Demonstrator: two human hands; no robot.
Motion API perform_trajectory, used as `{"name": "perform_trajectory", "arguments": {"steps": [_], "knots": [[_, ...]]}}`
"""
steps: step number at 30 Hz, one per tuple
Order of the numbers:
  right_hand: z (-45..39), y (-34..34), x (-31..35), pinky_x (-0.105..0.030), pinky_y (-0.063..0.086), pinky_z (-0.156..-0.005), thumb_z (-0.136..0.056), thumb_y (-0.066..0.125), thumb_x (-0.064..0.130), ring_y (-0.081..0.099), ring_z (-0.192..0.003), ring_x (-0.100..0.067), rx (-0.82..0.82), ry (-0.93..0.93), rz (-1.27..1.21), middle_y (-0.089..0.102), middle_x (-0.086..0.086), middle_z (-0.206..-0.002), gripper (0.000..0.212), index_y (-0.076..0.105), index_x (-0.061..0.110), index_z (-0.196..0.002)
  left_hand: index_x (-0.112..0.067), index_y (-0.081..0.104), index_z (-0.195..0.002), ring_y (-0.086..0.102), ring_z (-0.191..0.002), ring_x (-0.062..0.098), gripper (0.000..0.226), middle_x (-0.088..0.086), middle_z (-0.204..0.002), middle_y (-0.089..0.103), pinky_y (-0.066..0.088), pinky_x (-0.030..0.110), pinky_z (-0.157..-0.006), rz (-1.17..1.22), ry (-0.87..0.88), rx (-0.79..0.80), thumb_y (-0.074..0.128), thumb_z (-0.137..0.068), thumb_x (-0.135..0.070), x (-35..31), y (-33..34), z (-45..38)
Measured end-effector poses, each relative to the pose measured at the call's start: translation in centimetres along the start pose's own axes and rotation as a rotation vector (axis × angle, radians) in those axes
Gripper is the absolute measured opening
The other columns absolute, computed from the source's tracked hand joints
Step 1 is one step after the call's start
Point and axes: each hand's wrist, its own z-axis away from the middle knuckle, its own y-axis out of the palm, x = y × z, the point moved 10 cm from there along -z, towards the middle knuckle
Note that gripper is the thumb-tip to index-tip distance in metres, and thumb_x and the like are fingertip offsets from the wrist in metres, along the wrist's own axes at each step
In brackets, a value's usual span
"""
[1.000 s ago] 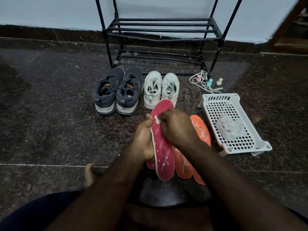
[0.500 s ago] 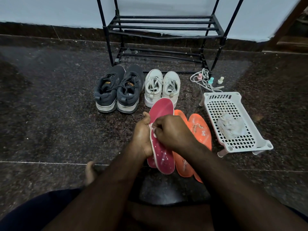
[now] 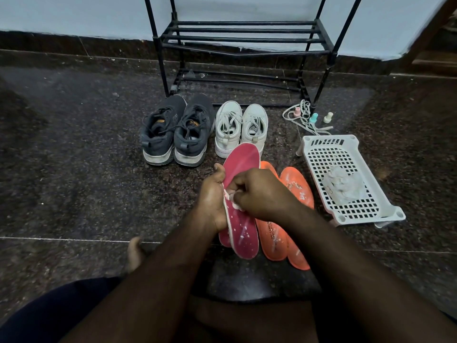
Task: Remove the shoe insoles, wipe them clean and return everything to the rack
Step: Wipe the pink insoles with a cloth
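My left hand (image 3: pixel 212 199) grips a pink insole (image 3: pixel 243 157) by its left edge, holding it upright on its heel end. My right hand (image 3: pixel 262 191) presses a small white wipe (image 3: pixel 235 205) against the insole's middle. A second pink insole (image 3: pixel 223 240) peeks out behind the first. Two orange insoles (image 3: pixel 295 184) lie flat on the floor just to the right. A dark grey pair of sneakers (image 3: pixel 176 131) and a white pair (image 3: pixel 241 126) stand in front of the black shoe rack (image 3: pixel 244 39).
A white perforated plastic tray (image 3: pixel 345 149) at the right holds a crumpled white cloth (image 3: pixel 342 183). Loose white laces (image 3: pixel 300 112) and three small bottles (image 3: pixel 314 118) lie by the rack's right leg. My bare foot (image 3: pixel 134 253) rests on the dark stone floor.
My right hand with the wipe has slid down the pink insole from near its upper part toward its middle. The left hand keeps its hold.
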Motion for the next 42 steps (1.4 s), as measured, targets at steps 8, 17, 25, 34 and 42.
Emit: {"name": "perform_trajectory", "arguments": {"steps": [8, 17, 25, 34, 42], "knots": [[0.1, -0.5, 0.0, -0.028, 0.051, -0.074, -0.082, 0.059, 0.002, 0.066, -0.079, -0.013, -0.170, -0.034, -0.132, 0.072, 0.004, -0.084, 0.023, 0.073, 0.018, -0.091, -0.001, 0.074, -0.071, 0.074, -0.075, 0.031, 0.078, 0.019, -0.078, 0.072, 0.060, 0.040, -0.073, 0.060, -0.027, -0.016, 0.033, -0.102, -0.060, 0.2, -0.1, 0.2], [0.1, -1.9, -0.3, -0.033, 0.051, -0.071, -0.079, 0.058, 0.001, 0.065, -0.074, -0.014, -0.327, -0.055, -0.117, 0.069, 0.005, -0.078, 0.022, 0.068, 0.018, -0.088, 0.002, 0.075, -0.087, 0.074, -0.084, 0.035, 0.076, 0.021, -0.090, 0.073, 0.047, 0.048, -0.090, 0.081, -0.039, -0.004, 0.032, -0.101, -0.060, 0.4, -0.1, 0.0], [-0.5, -2.1, -2.0, -0.039, 0.057, -0.069, -0.078, 0.067, 0.001, 0.062, -0.065, -0.010, -0.189, 0.001, -0.384, 0.065, 0.008, -0.074, 0.030, 0.064, 0.031, -0.082, 0.005, 0.077, -0.086, 0.075, -0.078, 0.033, 0.078, 0.022, -0.090, 0.074, 0.060, 0.042, -0.077, 0.072, -0.011, 0.015, 0.030, -0.104, -0.054, -0.3, 0.0, -0.2], [-0.2, -4.9, -2.2, -0.018, 0.041, -0.093, -0.084, 0.068, 0.003, 0.063, -0.103, -0.019, -0.434, -0.088, -0.078, 0.069, -0.005, -0.107, 0.020, 0.076, 0.010, -0.101, -0.006, 0.065, -0.114, 0.075, -0.084, 0.030, 0.062, 0.017, -0.098, 0.075, 0.060, 0.045, -0.078, 0.011, 0.032, 0.056, 0.028, -0.104, -0.055, -0.8, 0.2, 0.1], [-0.5, -0.5, 0.8, -0.042, 0.051, -0.076, -0.075, 0.066, 0.011, 0.065, -0.085, -0.028, -0.265, -0.165, 0.042, 0.071, -0.007, -0.088, 0.023, 0.075, 0.012, -0.095, -0.001, 0.067, -0.098, 0.068, -0.093, 0.032, 0.070, 0.019, -0.093, 0.069, 0.055, 0.044, -0.089, 0.041, -0.015, -0.009, 0.036, -0.099, -0.063, -0.2, -0.9, -0.5]]}}
